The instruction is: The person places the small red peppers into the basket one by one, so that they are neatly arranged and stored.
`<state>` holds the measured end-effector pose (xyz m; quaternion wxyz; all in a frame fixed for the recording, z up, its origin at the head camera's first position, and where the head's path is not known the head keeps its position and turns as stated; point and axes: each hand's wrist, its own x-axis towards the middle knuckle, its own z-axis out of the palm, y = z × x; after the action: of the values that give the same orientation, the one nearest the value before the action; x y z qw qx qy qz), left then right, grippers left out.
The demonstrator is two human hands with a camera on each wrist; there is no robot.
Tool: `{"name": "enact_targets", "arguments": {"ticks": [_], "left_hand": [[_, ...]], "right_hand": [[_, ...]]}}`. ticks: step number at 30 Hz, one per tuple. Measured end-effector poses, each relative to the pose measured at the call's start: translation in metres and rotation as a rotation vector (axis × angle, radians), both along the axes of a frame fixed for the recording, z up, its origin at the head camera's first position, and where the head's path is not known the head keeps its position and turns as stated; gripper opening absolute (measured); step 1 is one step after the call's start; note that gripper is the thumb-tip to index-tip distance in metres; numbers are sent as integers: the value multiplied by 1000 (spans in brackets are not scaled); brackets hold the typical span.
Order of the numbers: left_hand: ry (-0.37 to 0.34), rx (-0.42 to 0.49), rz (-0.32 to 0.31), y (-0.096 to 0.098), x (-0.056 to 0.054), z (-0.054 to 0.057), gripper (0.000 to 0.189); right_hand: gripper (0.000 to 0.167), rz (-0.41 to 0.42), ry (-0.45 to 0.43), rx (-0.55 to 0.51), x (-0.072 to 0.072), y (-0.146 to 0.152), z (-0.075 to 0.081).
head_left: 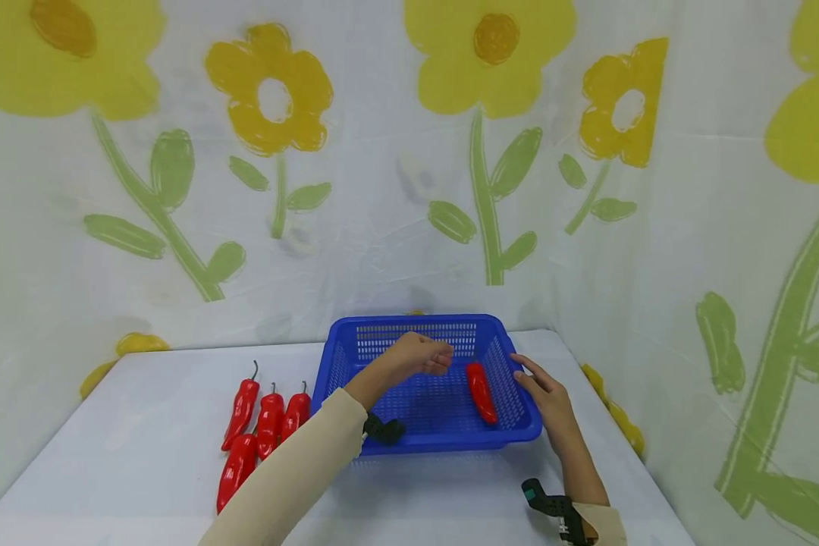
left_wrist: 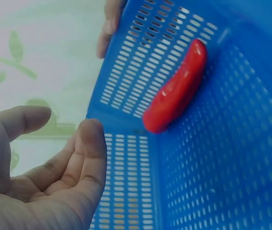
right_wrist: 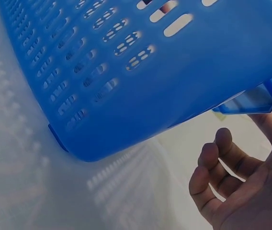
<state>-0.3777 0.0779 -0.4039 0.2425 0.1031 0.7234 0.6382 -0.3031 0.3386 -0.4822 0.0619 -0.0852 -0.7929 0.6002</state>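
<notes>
My left hand (head_left: 418, 356) is over the blue plastic basket (head_left: 430, 441), its fingers loosely bent. Nothing lies between the thumb and the fingers (left_wrist: 90, 143) in the left wrist view. One long red pepper (head_left: 481, 393) rests inside the basket, near the right wall; the left wrist view shows this pepper (left_wrist: 176, 88) as well. My right hand (head_left: 546, 398) is at the basket's right rim, with thumb and forefinger right at the edge. From the right wrist, its other fingers (right_wrist: 220, 167) hang loosely bent outside the basket wall (right_wrist: 174, 81), holding nothing.
Several red peppers (head_left: 236, 468) with green stems lie on the white table (head_left: 123, 447), left of the basket. My left sleeve (head_left: 300, 478) passes in front of part of them. A flower-printed curtain (head_left: 368, 189) hangs behind the table and along its right side.
</notes>
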Motion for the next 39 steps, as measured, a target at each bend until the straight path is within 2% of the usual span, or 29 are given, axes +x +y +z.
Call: {"name": "enact_targets", "arguments": {"ticks": [6, 14, 20, 28, 39], "left_hand": [[46, 57, 3, -20, 9, -9, 29], [93, 141, 11, -47, 24, -6, 33], [100, 188, 41, -68, 35, -11, 35], [157, 229, 121, -93, 52, -19, 40], [153, 282, 228, -117, 76, -24, 40]], "right_hand": [[52, -14, -12, -9, 1, 1, -2], [52, -8, 1, -10, 1, -4, -2], [52, -5, -6, -8, 1, -4, -1], [56, -8, -16, -1, 3, -3, 1], [58, 10, -31, -7, 3, -3, 2]]}}
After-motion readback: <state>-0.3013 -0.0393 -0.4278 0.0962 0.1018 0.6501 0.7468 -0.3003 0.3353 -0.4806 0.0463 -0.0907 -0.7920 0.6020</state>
